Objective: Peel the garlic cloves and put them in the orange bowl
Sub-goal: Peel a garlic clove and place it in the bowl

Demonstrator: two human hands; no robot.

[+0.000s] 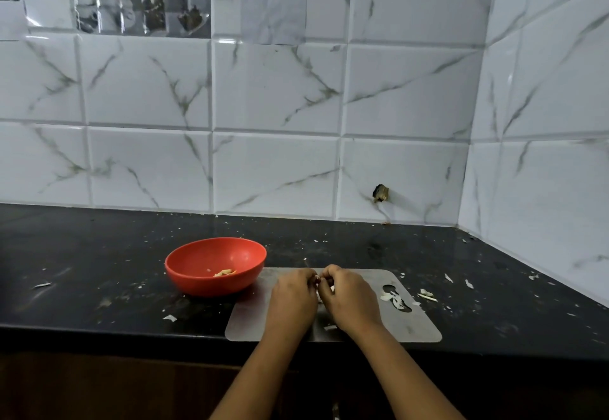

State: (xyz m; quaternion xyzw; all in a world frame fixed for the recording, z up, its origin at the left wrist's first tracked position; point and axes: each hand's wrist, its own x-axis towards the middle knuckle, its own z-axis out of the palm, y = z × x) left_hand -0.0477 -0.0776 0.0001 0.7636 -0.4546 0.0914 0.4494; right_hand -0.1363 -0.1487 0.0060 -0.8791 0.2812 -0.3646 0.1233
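Peeling: the left hand (291,297) and right hand (352,301) meet knuckle to knuckle over a grey cutting board (408,327), working a garlic clove (317,280) held between them.
Left hand: fingers curled, tips pinching the clove from the left.
Right hand: fingers curled, tips pinching the same clove from the right.
Garlic clove: held over the far middle of the board, mostly hidden by the fingers, with only a pale sliver showing.
Orange bowl (211,284): upright on the black counter (99,271), just left of the hands at the board's far left corner; whether it touches the board cannot be told.
Peeled cloves (225,273): a few pale pieces lying in the bottom of the bowl.
Skins (393,299): white papery scraps piled around the board's handle cut-out, with more scattered over the counter to the right.
Backdrop: white marble-veined wall tiles (276,90).
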